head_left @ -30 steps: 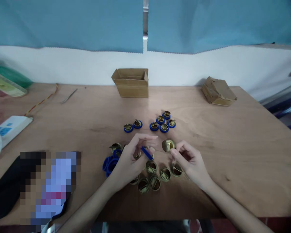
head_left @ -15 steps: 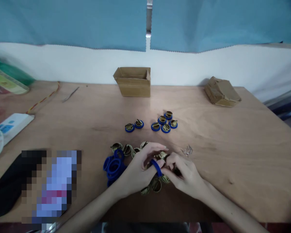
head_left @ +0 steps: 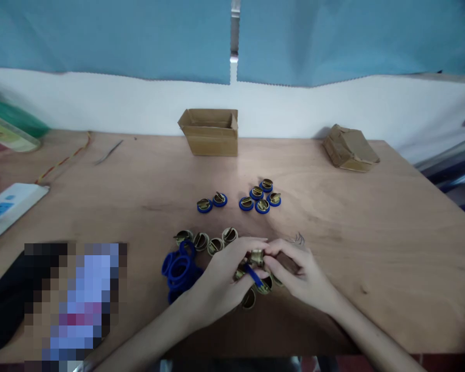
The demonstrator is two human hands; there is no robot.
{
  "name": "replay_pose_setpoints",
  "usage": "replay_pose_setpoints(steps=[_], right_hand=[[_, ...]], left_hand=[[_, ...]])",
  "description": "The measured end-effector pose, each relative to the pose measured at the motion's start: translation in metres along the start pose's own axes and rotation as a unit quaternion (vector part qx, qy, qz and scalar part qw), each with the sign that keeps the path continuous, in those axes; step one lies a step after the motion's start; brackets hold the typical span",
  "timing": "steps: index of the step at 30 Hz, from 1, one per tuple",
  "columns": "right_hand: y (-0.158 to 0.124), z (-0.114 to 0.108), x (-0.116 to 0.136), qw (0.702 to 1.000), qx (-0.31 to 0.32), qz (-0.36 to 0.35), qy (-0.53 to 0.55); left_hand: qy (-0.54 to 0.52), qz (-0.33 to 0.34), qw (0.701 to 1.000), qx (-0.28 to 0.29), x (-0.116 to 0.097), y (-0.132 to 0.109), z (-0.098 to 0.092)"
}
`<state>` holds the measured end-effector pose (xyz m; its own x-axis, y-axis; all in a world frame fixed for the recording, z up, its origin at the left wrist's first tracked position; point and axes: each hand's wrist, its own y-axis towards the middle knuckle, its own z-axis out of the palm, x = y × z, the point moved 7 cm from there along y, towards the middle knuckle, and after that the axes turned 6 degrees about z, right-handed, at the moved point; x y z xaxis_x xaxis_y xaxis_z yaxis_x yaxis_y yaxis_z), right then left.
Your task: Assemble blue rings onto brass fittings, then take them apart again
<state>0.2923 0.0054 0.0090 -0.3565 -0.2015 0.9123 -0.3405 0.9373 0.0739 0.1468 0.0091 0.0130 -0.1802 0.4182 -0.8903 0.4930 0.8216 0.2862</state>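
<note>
My left hand [head_left: 227,276] is curled with a blue ring [head_left: 253,275] held at its thumb, seen nearly edge-on. Its fingertips also touch a small brass-coloured round metal piece [head_left: 257,257]. The fingers and thumb of my right hand [head_left: 300,271] pinch that piece from the right. Beneath and around the hands lie several loose brass-coloured pieces [head_left: 248,298], partly hidden. More of them, each with a bar across it, lie behind my left hand [head_left: 216,246]. A heap of blue rings [head_left: 180,268] rests left of my left hand.
Farther back, several brass-coloured pieces sit in blue rings [head_left: 246,203]. An open cardboard box [head_left: 216,141] and a closed carton [head_left: 352,149] stand near the wall. Thin curved wires [head_left: 298,238] lie behind my right hand. At left are a power strip [head_left: 17,204] and a pixelated object [head_left: 87,299].
The brass-coloured piece has come into clearer view between my hands. The blue ring has tilted at my left thumb, and my right fingers have shifted. The whole view has moved slightly.
</note>
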Motion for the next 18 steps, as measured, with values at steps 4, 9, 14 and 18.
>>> replay_pose_setpoints(steps=[4, 9, 14, 18], right_hand=[[0.002, 0.001, 0.0, 0.999, 0.012, -0.001, -0.032], [0.002, 0.005, 0.003, 0.997, 0.025, -0.03, -0.062], [0.001, 0.005, 0.0, 0.999, 0.027, -0.007, -0.025], [0.003, -0.018, -0.008, 0.996, -0.056, 0.061, 0.047]], left_hand=[[0.03, 0.002, 0.999, 0.018, 0.002, -0.002, 0.001], [0.044, 0.037, 0.997, 0.061, -0.004, -0.004, 0.006], [0.039, 0.021, 0.998, 0.053, -0.006, 0.0, 0.001], [0.079, -0.017, 0.996, -0.026, -0.002, 0.003, -0.028]])
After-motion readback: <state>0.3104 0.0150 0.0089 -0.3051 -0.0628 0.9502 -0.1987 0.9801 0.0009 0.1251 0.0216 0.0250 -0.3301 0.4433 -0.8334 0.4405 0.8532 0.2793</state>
